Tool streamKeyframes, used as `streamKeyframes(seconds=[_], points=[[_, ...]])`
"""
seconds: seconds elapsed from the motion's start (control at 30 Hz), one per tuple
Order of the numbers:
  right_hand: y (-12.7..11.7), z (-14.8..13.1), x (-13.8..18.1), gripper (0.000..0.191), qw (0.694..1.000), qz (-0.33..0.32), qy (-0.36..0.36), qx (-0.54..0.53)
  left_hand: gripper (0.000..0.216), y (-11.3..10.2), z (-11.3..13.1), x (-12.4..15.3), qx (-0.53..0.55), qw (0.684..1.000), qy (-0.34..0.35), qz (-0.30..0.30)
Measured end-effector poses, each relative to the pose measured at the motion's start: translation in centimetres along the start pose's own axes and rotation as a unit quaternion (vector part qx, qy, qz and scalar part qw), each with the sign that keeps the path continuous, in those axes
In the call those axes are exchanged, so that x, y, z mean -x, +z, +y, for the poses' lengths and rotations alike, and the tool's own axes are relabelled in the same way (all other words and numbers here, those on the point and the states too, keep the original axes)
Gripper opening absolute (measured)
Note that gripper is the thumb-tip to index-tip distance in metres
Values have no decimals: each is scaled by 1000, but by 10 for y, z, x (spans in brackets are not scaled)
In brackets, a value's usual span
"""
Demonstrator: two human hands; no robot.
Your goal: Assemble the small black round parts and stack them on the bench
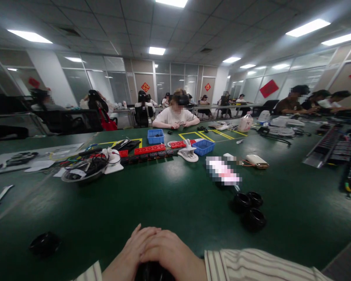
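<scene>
The bare left hand (133, 246) and bare right hand (170, 248) are close together, touching, with bent fingers over the top of a shiny black round thing (152, 272). It sits right under them, and most of it is hidden. I cannot tell if either hand grips it or just rests on it.

It looks hard and smooth, so I think it may be a bit slippery, not squashy, and light enough to lift. The best hold is probably both hands around its sides, with fingers wrapped well around.

Near the left hand, out to its left, lies a black, shiny, ring-like piece (45, 244). Ahead of the right hand and to its right sit three more shiny black rings (254, 219) in a bunch.

Farther ahead of the hands is a row of red and black socket blocks (149, 150). Ahead and to the left is a round bowl full of dark wires (86, 171). Past the row, a person in a white top (175, 117) sits across the green table (163, 199).
</scene>
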State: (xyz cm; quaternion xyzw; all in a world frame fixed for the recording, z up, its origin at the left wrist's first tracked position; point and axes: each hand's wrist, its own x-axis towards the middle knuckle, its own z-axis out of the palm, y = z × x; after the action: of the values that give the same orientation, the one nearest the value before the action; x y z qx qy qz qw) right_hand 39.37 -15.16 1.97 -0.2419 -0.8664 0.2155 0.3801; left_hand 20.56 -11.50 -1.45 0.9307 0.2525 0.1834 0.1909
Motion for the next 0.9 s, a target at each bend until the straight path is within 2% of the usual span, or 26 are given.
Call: streamKeyframes(seconds=[0.1, 0.23, 0.37, 0.53, 0.7, 0.8, 0.9], points=[[4, 2, 4, 56, 998, 26, 59, 20, 72, 9, -2, 5, -33, 999, -20, 19], [23, 14, 12, 58, 988, 34, 129, 73, 58, 13, 5, 7, -71, 994, -73, 50], [34, 23, 14, 53, 983, 23, 143, 113, 45, 8, 13, 2, -60, 993, -91, 41], [28, 23, 14, 40, 988, 11, 103, 113, 37, -6, 14, -8, -20, 999, -47, 18], [22, 28, 15, 23, 997, -38, -16, 66, 32, -17, 14, -12, 52, 998, 8, -32], [26, 33, 17, 24, 996, -47, -72, 38, 39, -14, 12, -11, 48, 998, 24, -44], [24, 28, 15, 30, 996, -39, -77, 26, 64, -8, 7, -9, 30, 998, 9, -51]])
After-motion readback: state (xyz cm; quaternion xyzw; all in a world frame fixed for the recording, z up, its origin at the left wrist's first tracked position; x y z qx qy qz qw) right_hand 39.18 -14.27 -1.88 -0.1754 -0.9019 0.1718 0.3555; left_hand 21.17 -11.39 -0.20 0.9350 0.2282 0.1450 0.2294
